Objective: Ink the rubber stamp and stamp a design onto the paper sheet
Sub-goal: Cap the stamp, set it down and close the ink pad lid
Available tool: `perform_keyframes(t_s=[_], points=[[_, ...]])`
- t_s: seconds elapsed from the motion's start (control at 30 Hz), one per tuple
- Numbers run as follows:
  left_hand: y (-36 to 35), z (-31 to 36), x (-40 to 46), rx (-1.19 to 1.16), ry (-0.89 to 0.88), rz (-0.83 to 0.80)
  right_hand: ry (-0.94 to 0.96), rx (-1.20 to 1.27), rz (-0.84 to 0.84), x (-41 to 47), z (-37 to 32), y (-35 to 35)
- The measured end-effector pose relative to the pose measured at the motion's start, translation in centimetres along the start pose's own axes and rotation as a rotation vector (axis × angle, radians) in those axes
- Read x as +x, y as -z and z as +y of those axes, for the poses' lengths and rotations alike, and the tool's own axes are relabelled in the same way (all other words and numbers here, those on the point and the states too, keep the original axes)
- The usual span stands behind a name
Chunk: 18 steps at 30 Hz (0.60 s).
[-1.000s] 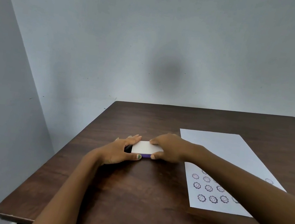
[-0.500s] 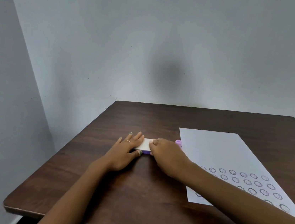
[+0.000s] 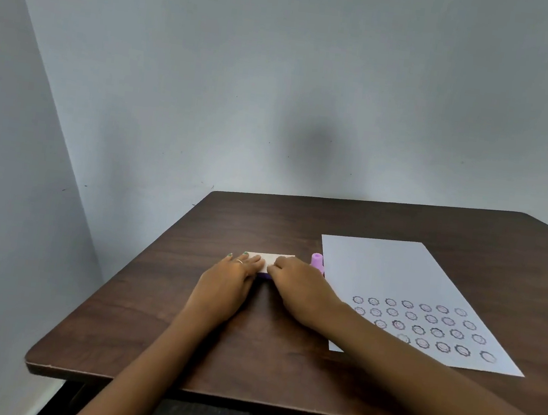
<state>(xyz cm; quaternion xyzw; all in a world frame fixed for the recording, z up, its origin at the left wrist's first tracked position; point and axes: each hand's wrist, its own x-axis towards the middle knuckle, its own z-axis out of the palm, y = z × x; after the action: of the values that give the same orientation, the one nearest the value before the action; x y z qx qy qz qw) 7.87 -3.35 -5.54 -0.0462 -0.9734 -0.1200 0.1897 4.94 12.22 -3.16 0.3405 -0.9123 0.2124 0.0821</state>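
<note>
Your left hand (image 3: 229, 279) lies flat on the table (image 3: 180, 344), fingers extended onto the left end of the white ink pad case (image 3: 276, 259) and pressing it down rather than gripping it. Your right hand (image 3: 297, 289) curls over the right end of the same case; whether its fingers pinch the lid edge or only rest on it cannot be determined from this view. A purple strip shows under the case between your two hands — likely the pad's base.

The pink stamp (image 3: 317, 260) stands upright just beyond your right hand, at the left edge of the paper sheet (image 3: 395, 274). Neither hand touches it.

The sheet lies to the right on the table. Its near part carries four rows of round stamped designs (image 3: 420, 325); the far part is blank.

Assessment: many impressions are already on the paper — plenty of blank space remains. The case appears closed, so before the next impression you need to open it, ink the stamp and press it onto the sheet.
</note>
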Motion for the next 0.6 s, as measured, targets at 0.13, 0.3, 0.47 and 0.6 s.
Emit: perform_keyframes(t_s=[0.13, 0.3, 0.47, 0.6], points=[[0.2, 0.3, -0.2, -0.021, 0.041, 0.043, 0.069, -0.097, -0.074, -0.7, 0.7, 0.3], [0.2, 0.7, -0.6, -0.04, 0.05, 0.048, 0.209, -0.403, -0.045, -0.6, 0.9, 0.0], [0.3, 0.8, -0.5, -0.032, 0.049, 0.025, 0.27, -0.484, -0.071, -0.1, 1.3, 0.2], [0.3, 1.1, -0.5, -0.05, 0.066, 0.045, 0.318, -0.526, -0.127, 1.0, 1.7, 0.8]])
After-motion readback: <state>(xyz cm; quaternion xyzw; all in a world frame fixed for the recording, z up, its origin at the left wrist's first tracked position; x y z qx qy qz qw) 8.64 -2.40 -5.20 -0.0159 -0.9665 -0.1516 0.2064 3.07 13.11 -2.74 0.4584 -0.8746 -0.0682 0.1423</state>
